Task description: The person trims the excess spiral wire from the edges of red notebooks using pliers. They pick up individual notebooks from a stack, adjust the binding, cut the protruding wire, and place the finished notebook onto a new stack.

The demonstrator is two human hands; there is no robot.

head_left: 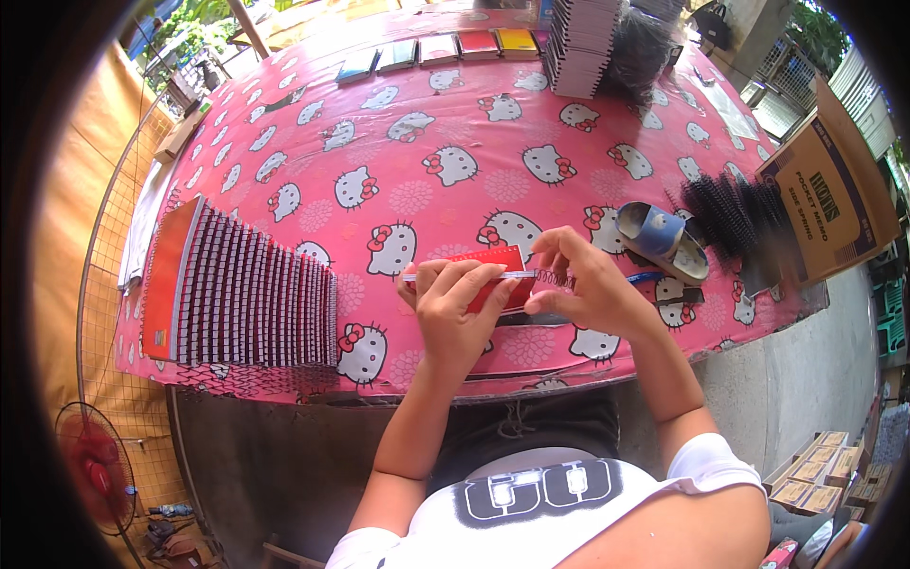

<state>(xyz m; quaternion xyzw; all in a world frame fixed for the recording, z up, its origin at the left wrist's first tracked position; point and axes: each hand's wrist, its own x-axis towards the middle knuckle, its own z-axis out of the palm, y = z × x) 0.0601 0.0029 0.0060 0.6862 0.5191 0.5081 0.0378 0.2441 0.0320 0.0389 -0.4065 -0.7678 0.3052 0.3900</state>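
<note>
A small red notebook [488, 257] is held over the near middle of the table. Fingers of my left hand [449, 309] are closed around its left part, with white page edges showing along it. At its right end is a dark spiral binding coil [554, 279], pinched between the thumb and fingers of my right hand [595, 292]. The coil meets the notebook's edge; how far it is threaded I cannot tell. Just right of that hand lies a blue pen [646, 277], partly hidden behind it.
A tall row of spiral-bound notebooks [251, 289] stands at the left. To the right are a blue-strapped slipper [654, 230], a heap of black coils [722, 216] and a cardboard box [817, 201]. Colored notebooks [438, 49] and a notebook stack [580, 47] line the far side.
</note>
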